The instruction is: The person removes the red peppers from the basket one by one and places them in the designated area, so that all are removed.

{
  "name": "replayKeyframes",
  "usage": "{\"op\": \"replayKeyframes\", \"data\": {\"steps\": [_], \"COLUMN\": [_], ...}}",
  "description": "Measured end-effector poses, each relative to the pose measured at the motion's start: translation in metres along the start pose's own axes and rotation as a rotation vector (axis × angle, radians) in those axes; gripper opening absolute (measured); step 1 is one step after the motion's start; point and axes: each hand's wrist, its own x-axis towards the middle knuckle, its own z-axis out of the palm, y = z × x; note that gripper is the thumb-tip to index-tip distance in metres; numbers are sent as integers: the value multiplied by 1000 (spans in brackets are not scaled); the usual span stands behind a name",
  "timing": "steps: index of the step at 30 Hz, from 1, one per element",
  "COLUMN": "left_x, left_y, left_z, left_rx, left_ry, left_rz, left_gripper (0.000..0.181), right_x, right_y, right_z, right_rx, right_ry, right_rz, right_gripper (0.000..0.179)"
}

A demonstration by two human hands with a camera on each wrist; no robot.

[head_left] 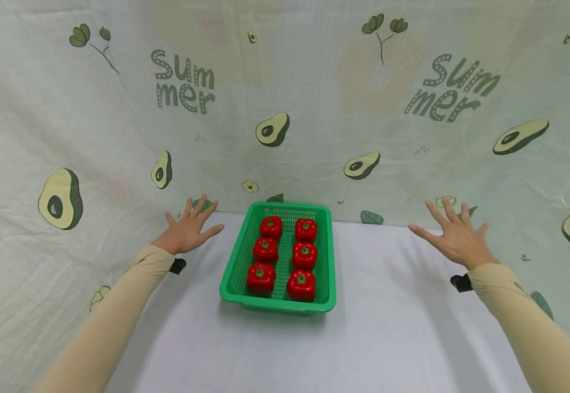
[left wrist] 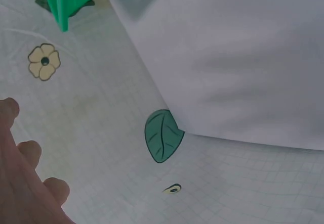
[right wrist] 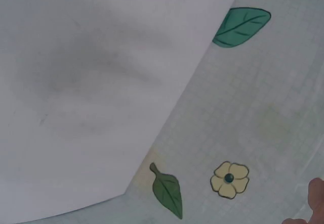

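A green plastic basket [head_left: 334, 262] stands on the white table, holding two rows of red bell peppers [head_left: 301, 285] with green stems. To the left of the basket, my left hand [head_left: 186, 228] is held out over the table with its fingers spread, holding nothing. My right hand [head_left: 454, 237] is likewise spread and bare, well to the right of the basket. In the left wrist view a corner of the basket [left wrist: 63, 6] shows at the top, and fingertips [left wrist: 30, 153] of the left hand at the left edge. Only bits of the right fingers [right wrist: 317, 198] appear in the right wrist view.
A pale curtain [head_left: 309, 109] printed with avocados, leaves and the word "summer" hangs behind and along both sides of the white table [head_left: 265, 355]. Dark wrist devices [head_left: 462, 283] sit under both sleeves. The basket is near the table's back edge.
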Motion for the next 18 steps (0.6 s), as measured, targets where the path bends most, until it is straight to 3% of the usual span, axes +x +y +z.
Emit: {"op": "replayKeyframes", "data": {"steps": [5, 11, 18], "left_x": [2, -2, -9], "left_y": [2, 6, 13], "left_z": [2, 1, 3], "left_rx": [-19, -99, -176], "left_ry": [3, -10, 1], "left_rz": [12, 29, 36], "left_gripper": [84, 85, 83], "right_x": [0, -7, -20], "right_y": [-9, -33, -70], "right_z": [-5, -10, -15], "right_rx": [-15, -41, 60], "right_ry": [-8, -95, -193], "right_rz": [-2, -65, -167], "right_gripper": [95, 94, 93]}}
